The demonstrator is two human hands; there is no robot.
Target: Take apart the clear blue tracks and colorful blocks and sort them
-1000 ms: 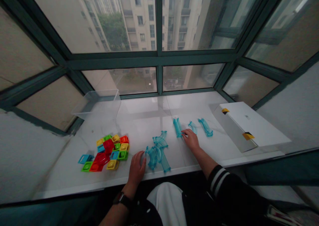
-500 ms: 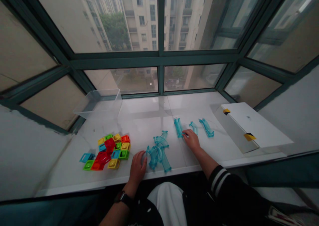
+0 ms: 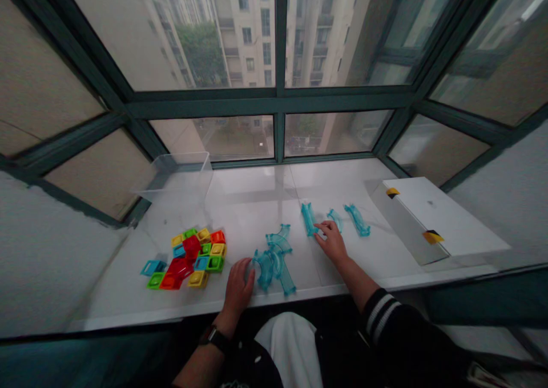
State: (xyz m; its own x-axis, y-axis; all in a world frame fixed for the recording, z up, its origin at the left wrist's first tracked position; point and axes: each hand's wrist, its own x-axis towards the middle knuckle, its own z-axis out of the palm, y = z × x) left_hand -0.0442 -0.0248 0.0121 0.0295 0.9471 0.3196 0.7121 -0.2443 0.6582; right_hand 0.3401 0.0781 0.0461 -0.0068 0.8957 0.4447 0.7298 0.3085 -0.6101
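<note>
My left hand (image 3: 238, 283) rests on the white ledge with its fingers loosely extended and the thumb apart. Beside its fingertips lies a cluster of translucent teal track pieces (image 3: 265, 269), some curved and overlapping, with a straight one (image 3: 286, 279) at the front right and a curved one (image 3: 279, 241) at the back. My right hand (image 3: 332, 242) is low over the ledge, thumb and forefinger apart, at the lower end of a straight teal track piece (image 3: 307, 219). Contact there is hard to make out. Just behind this hand sits a small curved teal piece (image 3: 335, 219), partly covered.
Another teal piece (image 3: 357, 220) lies farther right. Red, yellow, green and blue plastic blocks (image 3: 197, 257) are grouped left of my left hand. A clear plastic bin (image 3: 180, 177) stands at the back left, a white box (image 3: 445, 217) at the right. Windows border the ledge.
The whole view has shifted slightly. My right thumb and forefinger look a little farther apart beside the straight track piece. The left hand and the pieces stay in place.
</note>
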